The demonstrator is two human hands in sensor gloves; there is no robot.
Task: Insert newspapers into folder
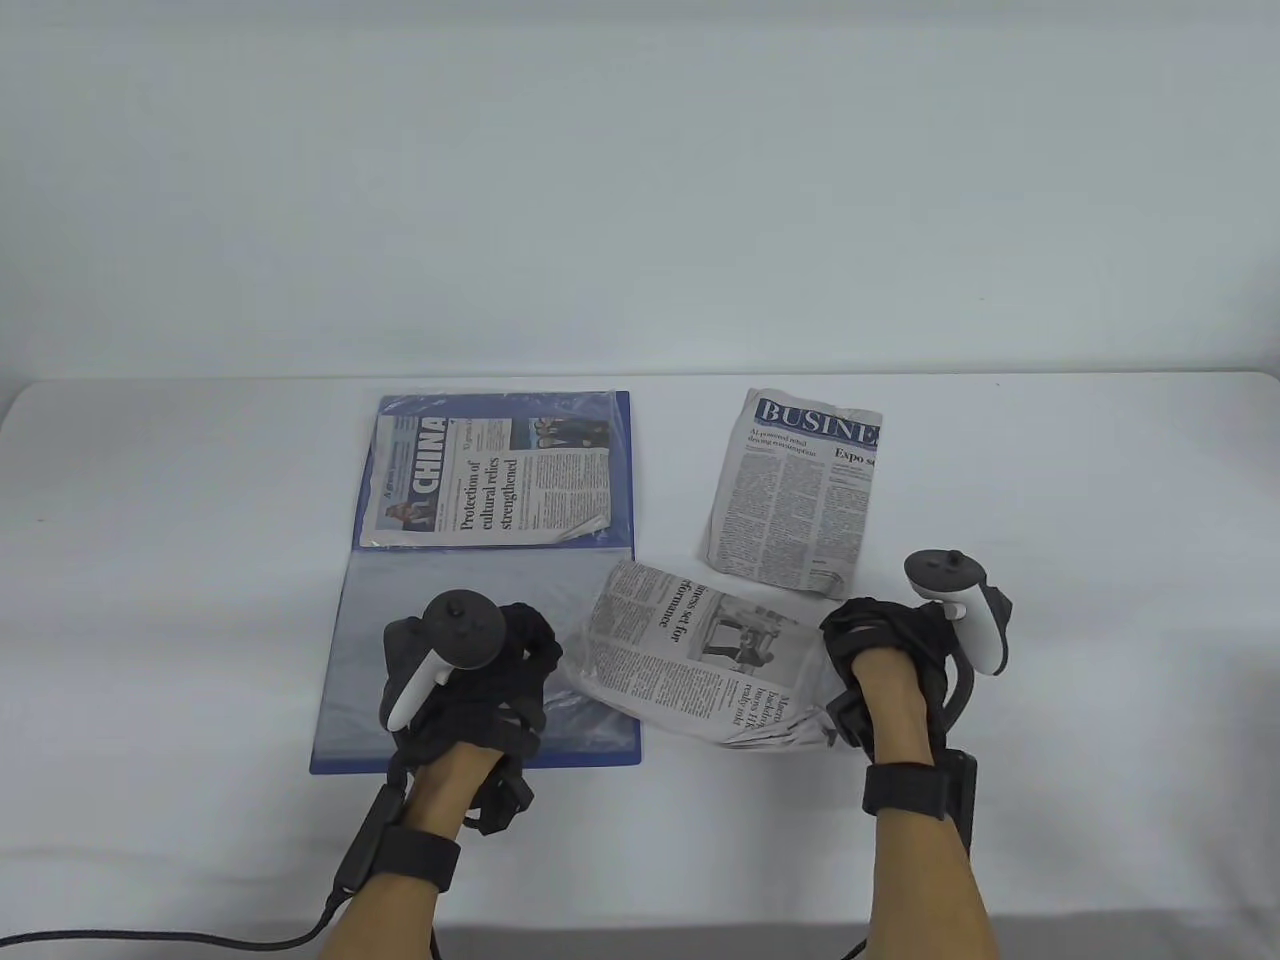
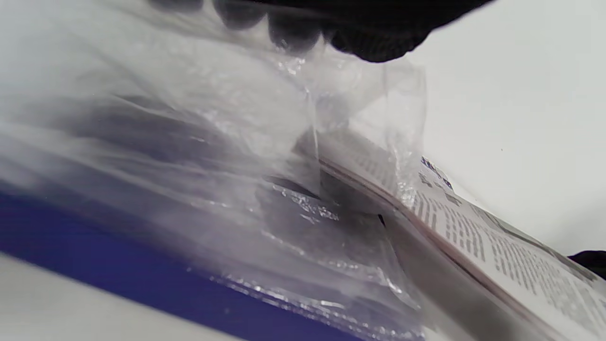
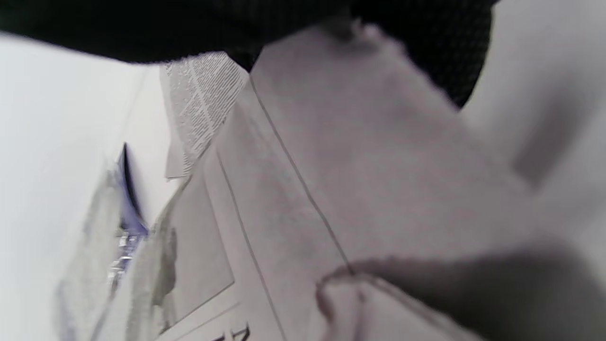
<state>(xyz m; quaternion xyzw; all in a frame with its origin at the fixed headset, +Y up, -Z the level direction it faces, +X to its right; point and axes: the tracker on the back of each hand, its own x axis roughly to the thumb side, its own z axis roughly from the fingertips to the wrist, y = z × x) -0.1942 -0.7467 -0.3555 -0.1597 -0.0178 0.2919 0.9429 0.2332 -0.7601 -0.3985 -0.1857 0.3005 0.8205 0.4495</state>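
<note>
A blue folder [image 1: 350, 640] lies open on the table with clear plastic sleeves. Its far page holds a "CHINA" newspaper [image 1: 490, 485] in a sleeve. My left hand [image 1: 500, 660] pinches the near sleeve's open right edge and lifts it; the left wrist view shows my fingers [image 2: 293, 33] on the clear plastic sleeve [image 2: 265, 142]. My right hand [image 1: 870, 645] grips the right end of a folded newspaper [image 1: 690, 650], whose left end sits at the sleeve's mouth [image 2: 473, 227]. The right wrist view shows that newspaper [image 3: 341, 180] close up under my glove.
A third folded newspaper headed "BUSINESS" [image 1: 795, 490] lies on the white table [image 1: 1100, 600] behind my right hand. Cables run from both wrists toward the near table edge.
</note>
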